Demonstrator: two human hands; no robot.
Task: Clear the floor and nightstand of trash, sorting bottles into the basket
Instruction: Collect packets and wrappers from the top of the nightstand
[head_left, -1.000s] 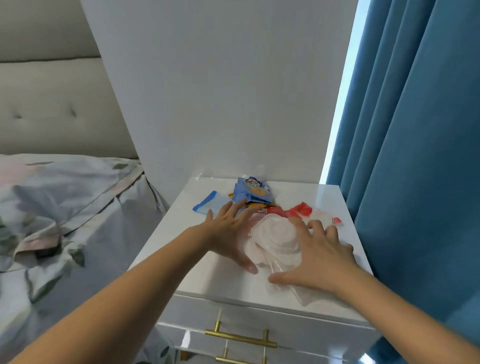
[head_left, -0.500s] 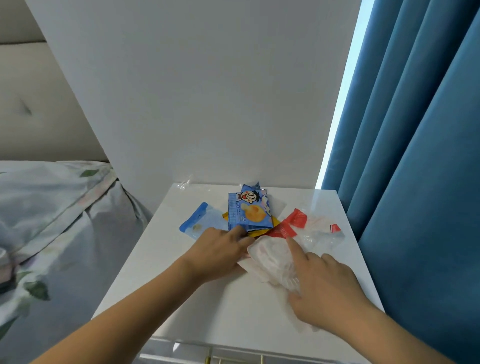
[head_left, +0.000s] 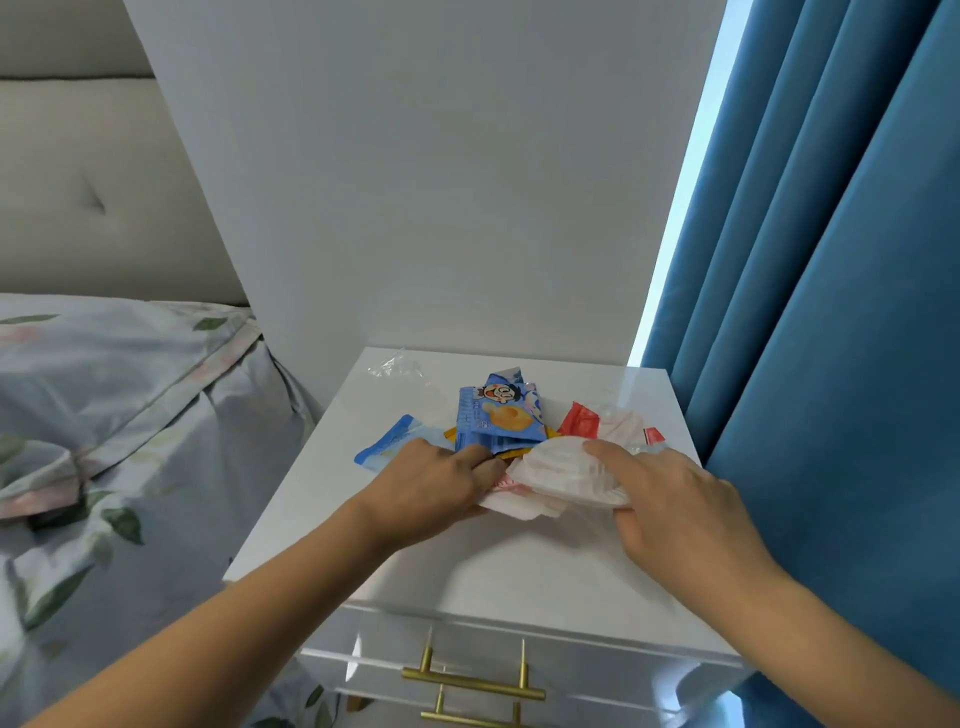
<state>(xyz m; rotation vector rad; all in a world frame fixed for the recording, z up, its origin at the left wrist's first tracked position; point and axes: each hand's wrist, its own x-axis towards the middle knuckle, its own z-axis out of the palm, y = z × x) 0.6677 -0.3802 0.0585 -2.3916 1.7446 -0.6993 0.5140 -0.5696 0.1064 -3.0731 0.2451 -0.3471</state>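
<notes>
Nightstand (head_left: 415, 561) at frame centre, wrappers (head_left: 498, 423) piled on top. Left hand (head_left: 431, 486) and right hand (head_left: 670, 499) apart, both gripping white plastic bag (head_left: 561, 470) at pile's lower edge.

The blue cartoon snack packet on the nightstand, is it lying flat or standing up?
Lying flat: the blue cartoon snack packet shows its printed face upward on the white nightstand.

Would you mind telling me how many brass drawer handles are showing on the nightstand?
2: the upper handle crosses the top drawer front, and the lower handle sits just beneath it, cut off by the picture's bottom edge. More may lie below.
</notes>
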